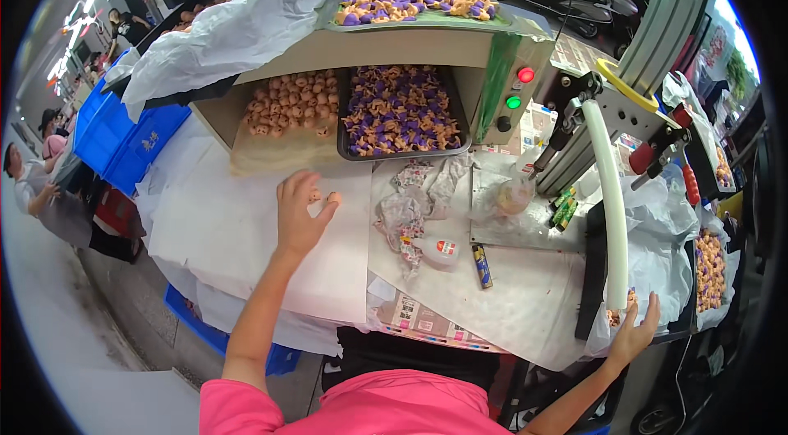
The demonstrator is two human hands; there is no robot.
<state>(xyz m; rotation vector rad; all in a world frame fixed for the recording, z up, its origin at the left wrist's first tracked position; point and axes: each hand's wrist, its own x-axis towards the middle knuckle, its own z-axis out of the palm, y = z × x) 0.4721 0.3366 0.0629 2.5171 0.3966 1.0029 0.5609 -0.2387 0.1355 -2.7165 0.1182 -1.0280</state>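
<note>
My left hand (300, 217) is over the white paper on the left half of the table, thumb and fingers apart. Two small peach-coloured doll heads lie by it: one head (314, 196) between the fingers and thumb, another head (335, 198) at the thumb tip. At the far right, my right hand (630, 342) reaches over the near edge of a black tray lined with white plastic (657, 226), its fingers spread. Beside those fingers a small peach figure (614, 318) shows in the tray, partly hidden. Nothing is visibly gripped in either hand.
Ahead stands a shelf with piled doll heads (291, 103) and a dark tray of purple-and-peach figures (402, 111); another tray (501, 20) sits on top. A press machine (566, 148) with a white tube (609, 205) stands right. A small bottle (439, 250) and a blue tube (482, 267) lie mid-table.
</note>
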